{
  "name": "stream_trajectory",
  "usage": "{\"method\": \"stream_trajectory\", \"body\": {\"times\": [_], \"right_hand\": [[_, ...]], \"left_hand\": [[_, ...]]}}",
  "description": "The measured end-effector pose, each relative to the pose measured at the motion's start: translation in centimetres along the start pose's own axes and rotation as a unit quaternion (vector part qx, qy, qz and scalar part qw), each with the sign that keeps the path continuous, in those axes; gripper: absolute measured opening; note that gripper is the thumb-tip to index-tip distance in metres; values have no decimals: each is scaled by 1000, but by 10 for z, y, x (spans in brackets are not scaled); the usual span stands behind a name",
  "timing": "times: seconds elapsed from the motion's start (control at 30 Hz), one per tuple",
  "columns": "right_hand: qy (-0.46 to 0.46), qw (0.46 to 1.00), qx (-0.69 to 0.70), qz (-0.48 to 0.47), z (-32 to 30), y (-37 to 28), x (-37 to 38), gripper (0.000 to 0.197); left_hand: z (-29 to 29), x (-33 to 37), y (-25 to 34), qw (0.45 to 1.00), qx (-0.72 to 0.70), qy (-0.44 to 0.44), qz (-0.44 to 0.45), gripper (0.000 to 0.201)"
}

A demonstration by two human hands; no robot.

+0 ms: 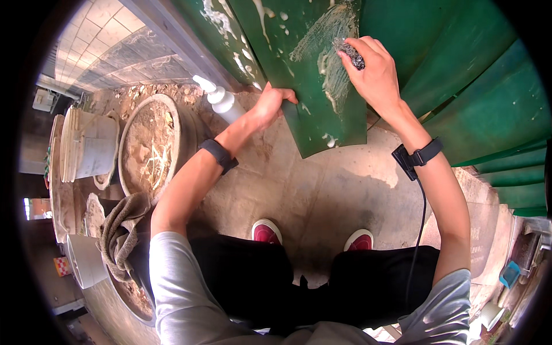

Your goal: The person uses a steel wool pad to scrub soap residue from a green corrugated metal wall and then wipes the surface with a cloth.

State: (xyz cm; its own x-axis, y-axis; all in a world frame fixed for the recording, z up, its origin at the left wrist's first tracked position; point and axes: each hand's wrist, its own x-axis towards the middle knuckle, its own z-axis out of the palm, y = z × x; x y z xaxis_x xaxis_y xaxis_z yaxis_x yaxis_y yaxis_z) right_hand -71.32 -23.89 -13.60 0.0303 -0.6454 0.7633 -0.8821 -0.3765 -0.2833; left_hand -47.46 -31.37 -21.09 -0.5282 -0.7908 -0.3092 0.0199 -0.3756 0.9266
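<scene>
A green flexible strip (313, 126) hangs in front of me, streaked with white foam (336, 77). My right hand (376, 72) is closed around a steel wool scrubber (355, 59), which sits against the foamy part of the strip. Lower down, my left hand (271, 106) grips the strip's left edge, its fingers partly hidden by the strip. Just left of that hand, a white spray bottle (224, 103) stands on the floor. Dark bands are strapped round both my wrists, and a cable runs down from the right one.
More green strips (460, 69) hang at the right. On the left are a large round pot (172, 115) of soil, a stack of white buckets (95, 144) and a brown-grey rag (118, 233) draped over another pot. A blue dustpan-like item (509, 275) lies far right.
</scene>
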Motion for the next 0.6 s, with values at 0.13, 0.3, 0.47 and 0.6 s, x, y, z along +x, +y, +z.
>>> {"method": "stream_trajectory", "body": {"times": [0.13,0.3,0.47,0.6], "right_hand": [[-138,989,55,-19,29,-5,-61,22],[-204,964,19,-168,36,-14,-66,24],[155,987,44,-18,-18,-7,26,21],[142,986,82,37,-16,-12,43,19]], "left_hand": [[4,0,3,999,-49,-12,7,39],[-15,-5,7,1000,28,0,13,33],[3,-1,0,998,27,-49,-14,33],[11,-7,-1,998,17,-60,-10,37]]}}
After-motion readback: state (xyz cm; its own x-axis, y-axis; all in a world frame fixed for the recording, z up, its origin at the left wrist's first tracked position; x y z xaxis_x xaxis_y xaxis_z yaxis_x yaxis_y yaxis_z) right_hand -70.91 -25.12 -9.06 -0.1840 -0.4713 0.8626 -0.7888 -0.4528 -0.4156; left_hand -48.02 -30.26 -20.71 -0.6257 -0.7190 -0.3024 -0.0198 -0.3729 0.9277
